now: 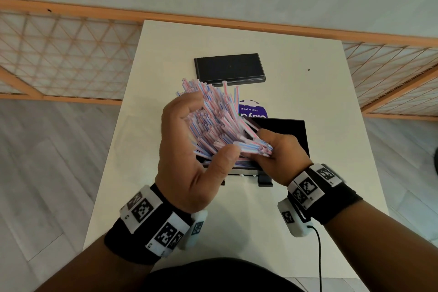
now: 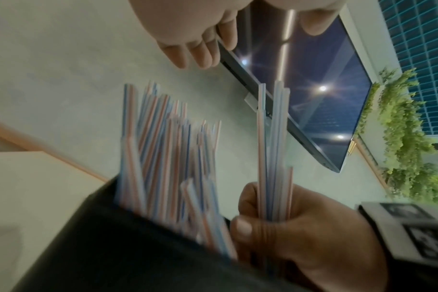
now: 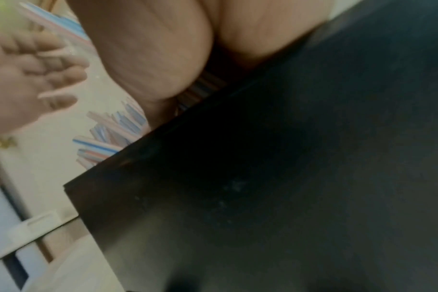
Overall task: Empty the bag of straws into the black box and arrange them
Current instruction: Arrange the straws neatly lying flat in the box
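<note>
Evidently arranging: the right hand point(image 1: 282, 151) fingers clamp a small bunch of straws point(image 1: 213, 116), left hand point(image 1: 189, 149) fingers loosely apart beside the fan, which next needs squaring into the black box point(image 1: 294, 130).

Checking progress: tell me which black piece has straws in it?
The near black box under both hands holds the straws; the far flat black lid lies bare.

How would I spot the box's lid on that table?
On the white table, look past both hands and the fanned straws toward the far edge. The lid lies flat there by itself, a black rectangle; the black box nearer holds straws, the lid holds nothing.
</note>
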`<action>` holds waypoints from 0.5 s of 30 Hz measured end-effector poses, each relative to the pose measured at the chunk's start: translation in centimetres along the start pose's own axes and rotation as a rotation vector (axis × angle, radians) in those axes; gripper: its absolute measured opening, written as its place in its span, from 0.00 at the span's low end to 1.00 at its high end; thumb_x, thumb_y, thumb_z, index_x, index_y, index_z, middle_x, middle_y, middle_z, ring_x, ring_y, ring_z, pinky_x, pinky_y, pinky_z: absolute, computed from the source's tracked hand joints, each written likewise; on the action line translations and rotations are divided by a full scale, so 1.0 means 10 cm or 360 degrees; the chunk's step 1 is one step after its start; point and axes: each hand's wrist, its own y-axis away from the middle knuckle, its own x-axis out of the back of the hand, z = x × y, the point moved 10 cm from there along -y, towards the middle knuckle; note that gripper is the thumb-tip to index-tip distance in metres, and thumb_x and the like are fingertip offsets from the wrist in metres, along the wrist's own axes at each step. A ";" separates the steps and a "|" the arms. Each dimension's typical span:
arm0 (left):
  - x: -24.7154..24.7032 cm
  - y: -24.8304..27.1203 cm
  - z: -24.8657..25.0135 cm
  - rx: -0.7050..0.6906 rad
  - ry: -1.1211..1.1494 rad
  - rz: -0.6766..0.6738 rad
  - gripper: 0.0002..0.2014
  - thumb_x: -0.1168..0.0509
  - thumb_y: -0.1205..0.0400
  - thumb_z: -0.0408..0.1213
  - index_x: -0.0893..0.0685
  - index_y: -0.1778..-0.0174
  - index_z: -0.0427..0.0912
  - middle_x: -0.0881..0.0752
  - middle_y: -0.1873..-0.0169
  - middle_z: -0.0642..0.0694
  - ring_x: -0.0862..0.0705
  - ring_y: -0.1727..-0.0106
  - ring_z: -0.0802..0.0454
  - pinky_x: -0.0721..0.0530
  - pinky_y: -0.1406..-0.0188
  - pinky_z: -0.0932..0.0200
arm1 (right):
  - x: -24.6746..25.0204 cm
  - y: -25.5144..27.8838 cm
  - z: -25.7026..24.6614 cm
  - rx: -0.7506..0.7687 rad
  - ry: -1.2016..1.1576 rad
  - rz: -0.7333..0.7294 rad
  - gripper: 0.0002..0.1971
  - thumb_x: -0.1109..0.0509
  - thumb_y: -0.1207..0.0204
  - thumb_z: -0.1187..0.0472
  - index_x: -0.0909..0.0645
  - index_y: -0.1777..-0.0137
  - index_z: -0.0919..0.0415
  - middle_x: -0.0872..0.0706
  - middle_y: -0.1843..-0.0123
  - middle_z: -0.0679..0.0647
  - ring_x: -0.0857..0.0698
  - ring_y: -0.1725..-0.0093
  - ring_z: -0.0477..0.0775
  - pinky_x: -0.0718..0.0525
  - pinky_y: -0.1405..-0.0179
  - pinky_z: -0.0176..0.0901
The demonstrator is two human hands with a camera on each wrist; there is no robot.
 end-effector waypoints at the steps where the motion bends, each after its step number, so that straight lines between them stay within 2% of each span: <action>1: 0.01 -0.04 0.05 -0.0030 0.0026 -0.0012 0.33 0.34 0.25 0.43 0.30 0.29 0.23 0.26 0.30 0.37 0.25 0.26 0.55 0.28 0.29 0.60 | 0.00 0.01 -0.06 0.0049 0.0012 -0.0016 0.10 0.32 0.27 0.55 0.30 0.66 0.45 0.25 0.72 0.41 0.23 0.72 0.49 0.25 0.71 0.42; 3: -0.06 -0.10 0.15 -0.0088 0.0014 -0.0110 0.33 0.35 0.23 0.43 0.29 0.28 0.22 0.24 0.28 0.35 0.24 0.24 0.48 0.26 0.27 0.53 | -0.01 0.02 -0.16 0.0150 0.0070 -0.0055 0.05 0.38 0.29 0.53 0.27 0.64 0.51 0.23 0.70 0.46 0.20 0.71 0.59 0.22 0.72 0.48; 5: -0.27 -0.09 0.17 -0.0135 -0.0075 -0.0296 0.28 0.38 0.19 0.43 0.24 0.29 0.24 0.21 0.29 0.34 0.21 0.25 0.43 0.24 0.26 0.47 | -0.06 0.04 -0.24 0.0194 0.0056 -0.0100 0.06 0.38 0.30 0.54 0.22 0.61 0.55 0.18 0.67 0.48 0.16 0.67 0.59 0.18 0.70 0.52; 7: -0.51 -0.04 0.10 -0.0150 -0.0196 -0.0467 0.24 0.42 0.13 0.46 0.17 0.35 0.27 0.18 0.32 0.33 0.19 0.28 0.40 0.23 0.27 0.45 | -0.13 0.05 -0.37 0.0230 0.0037 -0.0141 0.07 0.36 0.29 0.55 0.18 0.57 0.54 0.14 0.63 0.49 0.14 0.63 0.56 0.16 0.66 0.53; 10: -0.75 0.05 -0.04 -0.0264 -0.0510 -0.0588 0.24 0.46 0.10 0.46 0.12 0.43 0.31 0.15 0.35 0.33 0.19 0.32 0.35 0.23 0.31 0.40 | -0.24 0.05 -0.50 0.0194 0.0095 -0.0146 0.15 0.42 0.30 0.50 0.18 0.58 0.57 0.13 0.62 0.54 0.13 0.63 0.62 0.15 0.67 0.58; 13: -0.81 0.08 -0.20 -0.0348 -0.0941 -0.0574 0.24 0.47 0.10 0.47 0.12 0.36 0.36 0.17 0.27 0.36 0.23 0.26 0.34 0.25 0.29 0.35 | -0.21 0.05 -0.47 0.0041 0.0091 -0.0025 0.18 0.44 0.32 0.46 0.18 0.59 0.57 0.13 0.64 0.55 0.14 0.65 0.64 0.16 0.69 0.54; 15: -0.77 0.09 -0.23 -0.0358 -0.1092 -0.0526 0.25 0.48 0.09 0.50 0.14 0.30 0.39 0.21 0.22 0.37 0.27 0.23 0.36 0.27 0.28 0.34 | -0.23 0.03 -0.36 -0.0053 0.0103 -0.0029 0.19 0.43 0.33 0.42 0.18 0.57 0.54 0.13 0.61 0.53 0.15 0.61 0.61 0.15 0.65 0.53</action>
